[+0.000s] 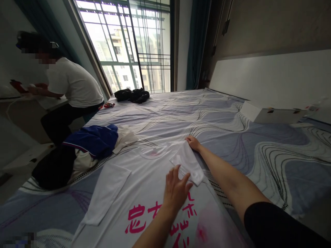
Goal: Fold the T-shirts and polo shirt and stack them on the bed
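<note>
A white T-shirt with pink lettering lies spread flat on the bed. Its right sleeve is folded inward over the body. My left hand lies flat on the shirt with fingers spread, touching the lower end of that folded sleeve. My right hand rests at the shirt's right shoulder, its fingers curled down onto the fabric at the fold. The left sleeve lies stretched out to the left.
A pile of clothes, blue, white and black, sits at the bed's left edge. Dark garments lie near the window. A white box rests by the headboard. Another person in a white top sits at the left.
</note>
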`<action>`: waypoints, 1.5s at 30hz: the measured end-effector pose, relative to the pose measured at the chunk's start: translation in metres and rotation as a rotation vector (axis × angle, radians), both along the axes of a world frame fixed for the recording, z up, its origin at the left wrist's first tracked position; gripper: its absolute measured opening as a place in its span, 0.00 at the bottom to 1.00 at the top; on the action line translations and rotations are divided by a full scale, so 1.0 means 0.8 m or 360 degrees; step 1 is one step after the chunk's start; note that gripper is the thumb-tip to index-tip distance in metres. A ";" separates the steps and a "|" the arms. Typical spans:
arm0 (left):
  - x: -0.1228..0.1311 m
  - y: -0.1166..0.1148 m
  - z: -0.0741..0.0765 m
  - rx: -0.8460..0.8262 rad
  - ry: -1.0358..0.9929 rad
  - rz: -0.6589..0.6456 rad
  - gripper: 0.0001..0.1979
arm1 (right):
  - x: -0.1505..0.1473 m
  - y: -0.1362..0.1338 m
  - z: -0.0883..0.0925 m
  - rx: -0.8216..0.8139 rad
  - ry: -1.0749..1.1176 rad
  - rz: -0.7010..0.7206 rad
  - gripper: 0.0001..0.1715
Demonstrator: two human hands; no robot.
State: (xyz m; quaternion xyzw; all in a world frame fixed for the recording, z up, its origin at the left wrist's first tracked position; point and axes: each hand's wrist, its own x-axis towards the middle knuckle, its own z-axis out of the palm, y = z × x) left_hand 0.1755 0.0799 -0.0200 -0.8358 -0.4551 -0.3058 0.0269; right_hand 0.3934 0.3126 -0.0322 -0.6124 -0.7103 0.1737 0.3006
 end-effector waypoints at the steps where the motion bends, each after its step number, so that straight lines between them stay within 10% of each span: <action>1: 0.000 0.001 -0.001 0.0037 0.0029 -0.0047 0.17 | 0.003 0.002 0.001 -0.0005 0.0017 -0.0006 0.14; 10: 0.008 0.007 -0.002 0.0256 0.0177 -0.0288 0.09 | 0.006 -0.006 0.007 -0.0008 0.0097 0.0012 0.08; 18: 0.004 -0.003 0.018 -0.0212 0.0148 -0.0503 0.24 | -0.011 -0.015 0.023 -0.0045 -0.0080 -0.0115 0.17; 21: 0.004 -0.004 0.023 -0.0292 0.0179 -0.0520 0.33 | -0.044 -0.006 0.034 -0.0045 -0.0154 -0.0146 0.25; 29: 0.007 0.007 0.003 -0.0231 0.0236 -0.0643 0.16 | -0.195 -0.021 0.020 -0.0229 -0.0605 0.0285 0.40; 39: 0.007 0.014 -0.009 -0.0258 0.0168 -0.0751 0.13 | -0.201 0.012 0.047 -0.0502 -0.0644 0.0332 0.42; 45: -0.001 0.006 0.005 -0.0175 0.0108 -0.0841 0.20 | -0.147 -0.100 0.073 -0.0138 -0.0808 0.0160 0.38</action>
